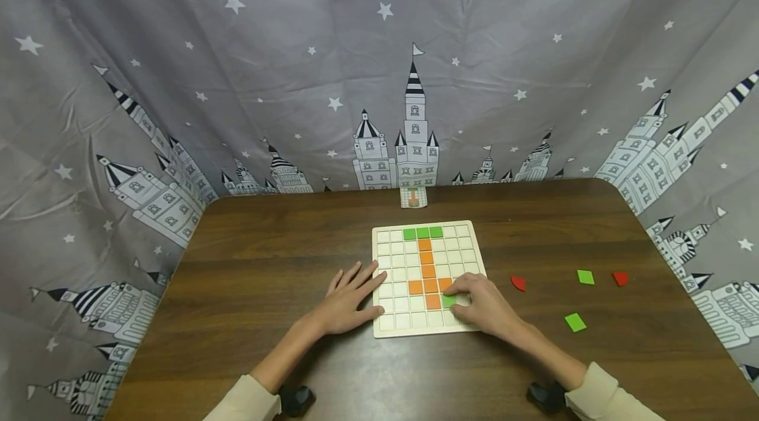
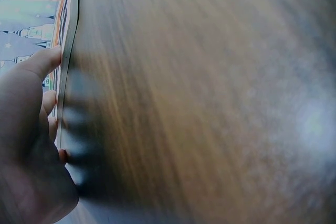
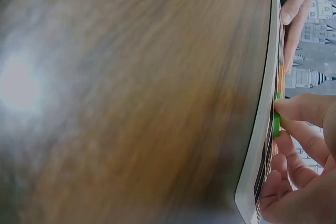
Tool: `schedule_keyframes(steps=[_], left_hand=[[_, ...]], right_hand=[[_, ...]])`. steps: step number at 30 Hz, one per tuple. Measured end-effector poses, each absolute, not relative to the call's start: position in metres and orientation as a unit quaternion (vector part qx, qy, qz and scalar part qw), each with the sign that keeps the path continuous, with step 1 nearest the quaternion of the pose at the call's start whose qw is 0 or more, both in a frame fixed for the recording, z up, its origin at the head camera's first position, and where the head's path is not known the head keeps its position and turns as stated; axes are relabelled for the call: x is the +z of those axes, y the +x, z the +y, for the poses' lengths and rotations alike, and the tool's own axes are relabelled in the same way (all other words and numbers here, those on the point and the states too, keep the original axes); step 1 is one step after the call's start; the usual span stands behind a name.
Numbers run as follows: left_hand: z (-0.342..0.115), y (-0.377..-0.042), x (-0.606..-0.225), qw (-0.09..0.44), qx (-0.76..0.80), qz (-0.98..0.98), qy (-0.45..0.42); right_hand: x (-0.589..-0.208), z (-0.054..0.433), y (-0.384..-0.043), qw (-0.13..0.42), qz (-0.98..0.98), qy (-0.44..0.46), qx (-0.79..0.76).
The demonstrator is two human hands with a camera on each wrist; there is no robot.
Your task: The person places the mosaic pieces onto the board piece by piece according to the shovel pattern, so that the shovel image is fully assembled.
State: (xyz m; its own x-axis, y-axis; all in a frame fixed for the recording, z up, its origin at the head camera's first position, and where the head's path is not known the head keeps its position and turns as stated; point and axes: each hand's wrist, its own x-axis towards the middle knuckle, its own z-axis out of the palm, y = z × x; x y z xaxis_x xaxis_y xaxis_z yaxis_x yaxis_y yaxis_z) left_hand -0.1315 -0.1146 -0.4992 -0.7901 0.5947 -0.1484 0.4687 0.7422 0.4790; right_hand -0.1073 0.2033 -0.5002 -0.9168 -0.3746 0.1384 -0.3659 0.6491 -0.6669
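A cream gridded board (image 1: 394, 322) lies on the table. Three green square tiles (image 1: 423, 233) fill cells in its top row, and several orange square tiles (image 1: 428, 271) form a column with a crossing row low down. My right hand (image 1: 485, 306) pinches another green square tile (image 1: 448, 301) between thumb and fingers, right of the lowest orange one. The right wrist view shows this green tile (image 3: 276, 121) at the board's surface, fingertips on its edges. With fingers spread, my left hand (image 1: 346, 304) rests at the board's left edge, fingertips on the rim.
Right of the board lie two red rounded pieces (image 1: 518, 283) and two loose green tiles (image 1: 575, 322). A small pattern card (image 1: 413, 197) stands at the table's back edge, before a grey curtain (image 1: 296, 78) printed with castles and stars.
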Motion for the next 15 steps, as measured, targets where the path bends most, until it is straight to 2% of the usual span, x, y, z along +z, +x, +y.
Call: schedule_keyframes(steps=[15], left_hand=[[-0.1149, -0.1307, -0.4986, 0.143, 0.217, 0.922, 0.288]], right_hand=[[-0.4974, 0.2072, -0.1077, 0.029, 0.914, -0.192, -0.357]])
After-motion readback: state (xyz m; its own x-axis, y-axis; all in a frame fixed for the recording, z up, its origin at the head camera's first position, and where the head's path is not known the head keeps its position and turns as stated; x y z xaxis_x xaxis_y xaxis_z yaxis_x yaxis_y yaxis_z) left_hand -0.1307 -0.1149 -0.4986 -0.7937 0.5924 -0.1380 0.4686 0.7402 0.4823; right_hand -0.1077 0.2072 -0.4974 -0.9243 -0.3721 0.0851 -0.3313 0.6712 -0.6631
